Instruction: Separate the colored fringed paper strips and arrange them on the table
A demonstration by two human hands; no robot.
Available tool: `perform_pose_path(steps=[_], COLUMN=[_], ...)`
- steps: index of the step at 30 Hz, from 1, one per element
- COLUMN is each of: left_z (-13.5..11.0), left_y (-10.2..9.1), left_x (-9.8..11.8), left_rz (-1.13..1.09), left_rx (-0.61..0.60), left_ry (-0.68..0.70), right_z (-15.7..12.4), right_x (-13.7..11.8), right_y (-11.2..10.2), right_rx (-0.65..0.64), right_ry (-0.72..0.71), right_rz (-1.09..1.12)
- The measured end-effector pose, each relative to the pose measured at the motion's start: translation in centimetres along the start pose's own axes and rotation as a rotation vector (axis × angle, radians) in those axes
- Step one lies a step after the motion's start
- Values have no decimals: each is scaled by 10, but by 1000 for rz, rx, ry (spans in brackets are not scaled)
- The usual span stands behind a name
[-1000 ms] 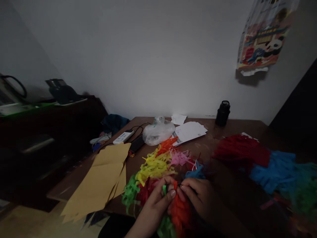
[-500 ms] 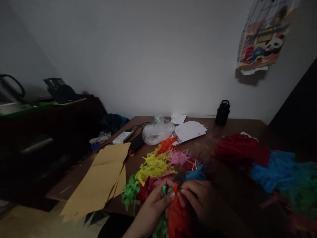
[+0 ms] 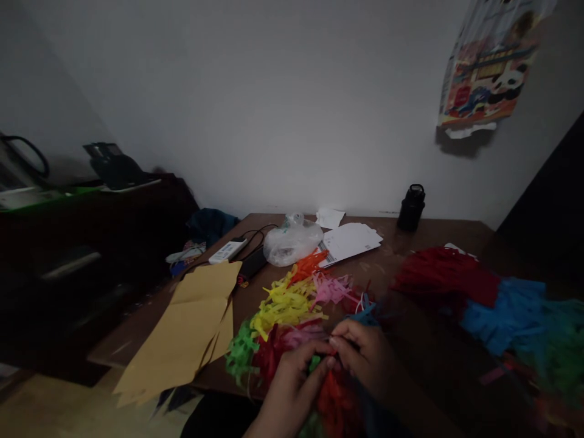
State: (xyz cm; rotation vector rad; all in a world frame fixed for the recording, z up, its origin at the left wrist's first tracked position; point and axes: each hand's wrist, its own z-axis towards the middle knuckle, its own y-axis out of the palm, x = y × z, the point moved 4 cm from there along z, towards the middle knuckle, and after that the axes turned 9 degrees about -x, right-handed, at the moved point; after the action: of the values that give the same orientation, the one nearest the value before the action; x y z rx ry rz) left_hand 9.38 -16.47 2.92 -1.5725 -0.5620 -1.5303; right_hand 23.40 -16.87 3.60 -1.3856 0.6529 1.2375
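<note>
Near the front edge of the table, my left hand [image 3: 298, 380] is closed, its thumb and fingers pinching the top of an orange-red paper tassel [image 3: 338, 401] with fringed strips hanging down. A bit of green paper [image 3: 314, 363] shows between its fingers. My right hand [image 3: 367, 359] is also closed, fingertips pinched together right against the left fingertips; what lies between them is too small to make out. Just beyond the hands is a row of fringed tassels: green [image 3: 241, 353], yellow [image 3: 285, 307], pink [image 3: 332, 287], orange [image 3: 309, 266] and a partly hidden blue one [image 3: 365, 313].
Tan paper sheets [image 3: 182, 322] overhang the table's left edge. Behind the tassels are a clear plastic bag [image 3: 292, 243], white papers [image 3: 351, 242], a white power strip [image 3: 228, 250] and a black bottle [image 3: 411, 208]. Dark red [image 3: 447, 274] and blue fringed paper [image 3: 506, 313] lies on the right.
The orange-red tassel's upright top loop no longer shows; my fingers now cover it. My right fingertips have come up and closer to the left ones, and the left hand has turned slightly.
</note>
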Motion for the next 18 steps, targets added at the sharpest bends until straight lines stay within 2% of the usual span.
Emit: perform_pose_path(steps=[3, 6, 9, 11, 14, 16, 18], left_z=[1, 3, 2, 1, -1, -1, -1], left_y=[3, 6, 1, 0, 2, 1, -2], left_x=[-9, -13, -15, -18, -23, -23, -21], left_rz=[-46, -76, -132, -329, -648, -685, -613], left_rx=[-53, -136, -56, -29, -72, -53, -12], left_ry=[-70, -106, -103, -134, -184, -180, -164], right_z=[4, 6, 2, -2, -7, -11, -13], right_x=[0, 6, 9, 5, -4, -7, -5], right_y=[-6, -20, -32, -32, -18, -9, -5], right_rx=[123, 240, 331, 273, 44, -52, -55], right_ry=[-117, -157, -139, -101, -90, -108, -94], right_rz=[-31, 205, 299, 208, -21, -120, -169])
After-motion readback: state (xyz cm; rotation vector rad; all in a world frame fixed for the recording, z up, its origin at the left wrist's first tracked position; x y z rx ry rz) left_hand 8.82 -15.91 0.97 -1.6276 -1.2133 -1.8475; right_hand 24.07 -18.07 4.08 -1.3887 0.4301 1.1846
